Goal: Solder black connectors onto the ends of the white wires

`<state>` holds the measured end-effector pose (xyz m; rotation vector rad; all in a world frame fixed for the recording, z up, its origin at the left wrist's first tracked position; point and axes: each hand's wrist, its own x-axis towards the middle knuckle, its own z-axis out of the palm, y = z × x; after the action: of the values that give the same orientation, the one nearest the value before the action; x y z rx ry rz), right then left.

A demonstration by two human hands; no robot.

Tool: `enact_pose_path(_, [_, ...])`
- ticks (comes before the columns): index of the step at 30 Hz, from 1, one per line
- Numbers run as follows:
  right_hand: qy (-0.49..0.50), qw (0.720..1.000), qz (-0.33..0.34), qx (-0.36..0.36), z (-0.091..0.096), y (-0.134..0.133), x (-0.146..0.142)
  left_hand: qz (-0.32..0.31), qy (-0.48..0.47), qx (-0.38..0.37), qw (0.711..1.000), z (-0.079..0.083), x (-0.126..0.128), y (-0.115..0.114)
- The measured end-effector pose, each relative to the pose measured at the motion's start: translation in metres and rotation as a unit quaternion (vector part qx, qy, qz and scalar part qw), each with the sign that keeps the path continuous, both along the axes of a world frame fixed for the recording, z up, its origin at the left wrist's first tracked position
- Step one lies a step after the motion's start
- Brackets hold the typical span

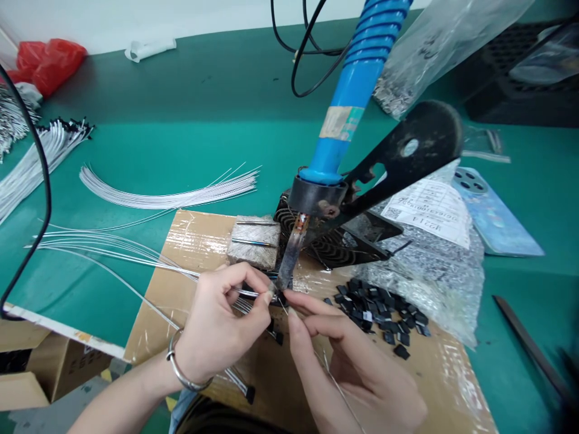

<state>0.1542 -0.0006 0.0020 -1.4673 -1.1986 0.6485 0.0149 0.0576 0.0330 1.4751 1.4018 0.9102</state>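
My left hand (230, 319) pinches thin white wires (136, 247) between thumb and forefinger; they trail off to the left. In my right hand (353, 361) is a thin silvery solder wire (337, 386), its end between the fingertips close to my left hand. Just above both sets of fingertips is the dark tip of a soldering iron (292, 256) with a blue handle, held pointing down by a black bracket (411, 150). A small black piece shows at the fingertips, partly hidden. Below my left hand hang wires with black connectors (248, 393).
Small black connector housings (380, 307) lie heaped on the cardboard (158, 295). A black fan (335, 247) and a fibrous block (253, 241) stand behind the hands. White wire bundles (167, 196) lie left. A labelled plastic bag (434, 241), a phone (493, 211) and a dark metal strip (525, 337) lie right.
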Motion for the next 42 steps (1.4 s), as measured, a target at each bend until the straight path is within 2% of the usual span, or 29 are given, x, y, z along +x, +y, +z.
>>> enact_pose_path(26, [-0.006, 1.0, -0.009, 0.01, -0.0013, 0.0008, -0.001, -0.003, -0.007, 0.003, 1.0, 0.0008, -0.0008, -0.001])
enact_pose_path(42, [0.002, 1.0, 0.006, 0.013, -0.0056, 0.0021, -0.0001, 0.001, -0.007, -0.05, 0.999, -0.0039, -0.0015, 0.0009])
